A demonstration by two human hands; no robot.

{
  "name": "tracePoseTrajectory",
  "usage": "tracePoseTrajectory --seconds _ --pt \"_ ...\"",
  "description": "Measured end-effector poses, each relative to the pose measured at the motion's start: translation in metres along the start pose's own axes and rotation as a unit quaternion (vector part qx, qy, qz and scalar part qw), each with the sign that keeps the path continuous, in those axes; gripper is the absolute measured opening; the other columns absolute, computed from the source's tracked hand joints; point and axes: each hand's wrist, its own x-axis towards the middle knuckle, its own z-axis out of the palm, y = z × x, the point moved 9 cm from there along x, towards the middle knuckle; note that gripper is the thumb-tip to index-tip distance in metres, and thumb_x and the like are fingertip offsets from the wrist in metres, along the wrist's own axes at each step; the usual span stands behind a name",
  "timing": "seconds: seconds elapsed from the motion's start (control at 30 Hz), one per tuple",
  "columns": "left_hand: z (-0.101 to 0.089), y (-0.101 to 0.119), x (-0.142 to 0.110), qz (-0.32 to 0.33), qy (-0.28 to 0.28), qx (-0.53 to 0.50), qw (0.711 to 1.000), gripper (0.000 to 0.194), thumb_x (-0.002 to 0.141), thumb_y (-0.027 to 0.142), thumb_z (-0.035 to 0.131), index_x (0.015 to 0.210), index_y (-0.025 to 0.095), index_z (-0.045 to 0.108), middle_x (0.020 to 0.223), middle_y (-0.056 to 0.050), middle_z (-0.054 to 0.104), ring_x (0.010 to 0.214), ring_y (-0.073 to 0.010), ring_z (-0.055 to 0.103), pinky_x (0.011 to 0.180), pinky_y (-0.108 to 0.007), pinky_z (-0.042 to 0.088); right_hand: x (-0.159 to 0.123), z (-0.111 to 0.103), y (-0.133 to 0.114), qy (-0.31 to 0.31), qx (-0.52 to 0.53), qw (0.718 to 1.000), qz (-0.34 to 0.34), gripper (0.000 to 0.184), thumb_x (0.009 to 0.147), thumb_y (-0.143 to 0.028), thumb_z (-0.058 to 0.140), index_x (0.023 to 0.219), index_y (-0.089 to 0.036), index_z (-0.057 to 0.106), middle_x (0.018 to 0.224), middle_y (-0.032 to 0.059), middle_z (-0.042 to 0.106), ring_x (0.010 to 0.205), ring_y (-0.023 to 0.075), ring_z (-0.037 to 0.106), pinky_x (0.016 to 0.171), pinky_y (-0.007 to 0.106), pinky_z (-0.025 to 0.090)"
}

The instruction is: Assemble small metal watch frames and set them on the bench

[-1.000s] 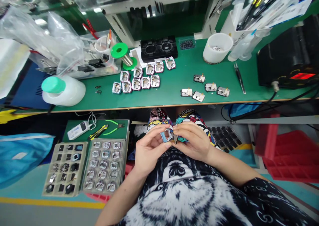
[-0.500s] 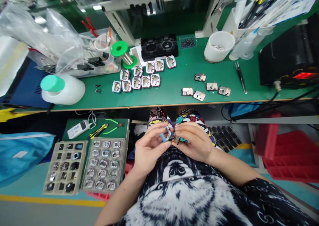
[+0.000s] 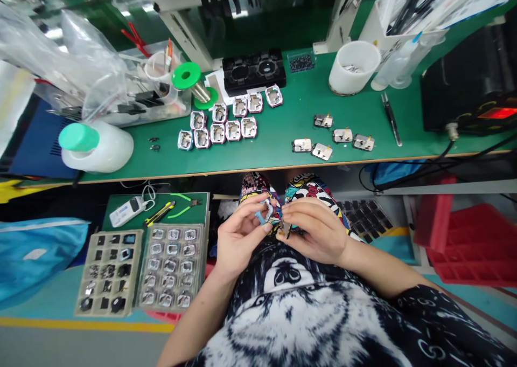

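Above my lap, my left hand [image 3: 241,236] pinches a light-blue watch case frame [image 3: 264,212] between thumb and fingers. Close beside it, my right hand [image 3: 317,228] is closed on a small flat metal-and-black watch module [image 3: 286,229], partly hidden by the fingers. The frame and the module are near each other; whether they touch I cannot tell. On the green bench, several similar watch cases [image 3: 217,133] stand in rows at the middle left. Several flat silver modules [image 3: 322,151] lie to the right of them.
A soldering-wire spool [image 3: 201,92], a white bottle [image 3: 107,147] and a black fixture [image 3: 254,71] stand on the bench [image 3: 258,159]. Tweezers [image 3: 391,120] lie near a black powered unit [image 3: 468,81]. At lower left are two compartment trays [image 3: 137,272], green-handled cutters [image 3: 181,207] and a yellow knife [image 3: 160,214].
The blue frame has been turned and raised slightly in my left hand. The module in my right hand shows more and tilts downward. The camera view has shifted a little.
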Motion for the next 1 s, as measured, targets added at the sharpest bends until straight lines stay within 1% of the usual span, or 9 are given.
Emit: tracePoseTrajectory --seconds 0.07,0.17,0.33,0.53,0.67,0.8,0.9,1.0 --pt "-0.004 0.0 0.002 0.001 0.008 0.013 1.0 0.039 0.086 0.012 0.089 0.121 0.026 0.08 0.146 -0.013 0.065 0.129 -0.0324 0.07 0.114 -0.048 0.058 0.001 0.0 0.0 -0.001 -0.001 1.0 0.004 0.042 0.091 -0.023 0.085 0.13 -0.019 0.069 0.108 0.0114 0.081 0.102 0.0236 0.079 0.092 0.04 0.07" --pt "-0.008 0.001 0.004 0.009 0.005 0.028 1.0 0.038 0.087 0.011 0.087 0.122 0.026 0.08 0.148 -0.013 0.064 0.132 -0.0317 0.068 0.114 -0.047 0.058 0.002 0.0 -0.001 -0.004 0.002 1.0 0.002 0.041 0.09 -0.022 0.085 0.127 -0.017 0.069 0.108 0.0123 0.08 0.102 0.0236 0.079 0.092 0.04 0.069" --pt "-0.013 -0.004 0.005 -0.006 -0.005 0.009 1.0 0.041 0.088 0.007 0.085 0.124 0.027 0.079 0.15 -0.013 0.063 0.133 -0.0318 0.068 0.116 -0.047 0.056 0.003 -0.001 0.0 -0.002 0.005 1.0 0.002 0.039 0.088 -0.02 0.087 0.123 -0.015 0.07 0.107 0.0138 0.08 0.103 0.0244 0.08 0.093 0.039 0.068" --pt "-0.019 -0.012 0.005 -0.037 0.006 -0.022 0.999 0.041 0.085 0.009 0.088 0.12 0.028 0.079 0.149 -0.011 0.065 0.129 -0.0326 0.07 0.116 -0.05 0.055 0.003 -0.005 0.002 0.004 -0.004 1.0 0.014 0.041 0.093 -0.025 0.083 0.13 -0.022 0.068 0.109 0.0102 0.08 0.101 0.0239 0.08 0.088 0.042 0.07" --pt "-0.024 -0.014 0.006 -0.05 0.02 -0.043 0.998 0.04 0.084 0.009 0.088 0.119 0.028 0.079 0.148 -0.01 0.066 0.129 -0.0313 0.07 0.115 -0.048 0.055 0.004 -0.008 0.004 0.016 0.001 1.0 0.024 0.044 0.091 -0.023 0.085 0.131 -0.022 0.068 0.109 0.0107 0.08 0.101 0.0246 0.079 0.087 0.043 0.069" --pt "-0.027 -0.012 0.007 -0.054 0.019 -0.054 0.997 0.04 0.083 0.01 0.09 0.117 0.028 0.079 0.147 -0.01 0.067 0.129 -0.0329 0.07 0.113 -0.05 0.057 0.003 -0.012 0.01 0.028 0.001 0.999 0.037 0.045 0.089 -0.022 0.087 0.13 -0.022 0.07 0.109 0.0107 0.079 0.1 0.0256 0.079 0.086 0.044 0.069" --pt "-0.028 -0.012 0.008 -0.056 0.016 -0.059 0.997 0.04 0.083 0.012 0.091 0.117 0.028 0.079 0.147 -0.01 0.067 0.128 -0.0329 0.071 0.111 -0.051 0.058 0.001 -0.015 0.016 0.029 0.007 0.998 0.057 0.046 0.088 -0.022 0.088 0.13 -0.024 0.07 0.11 0.0093 0.079 0.101 0.0265 0.078 0.087 0.046 0.068" --pt "-0.028 -0.012 0.007 -0.057 0.016 -0.062 0.996 0.041 0.083 0.012 0.091 0.118 0.029 0.079 0.147 -0.01 0.067 0.128 -0.0321 0.071 0.111 -0.05 0.058 0.0 -0.019 0.023 0.042 0.011 0.995 0.084 0.047 0.085 -0.02 0.089 0.129 -0.025 0.071 0.111 0.009 0.079 0.102 0.0271 0.078 0.089 0.047 0.067"
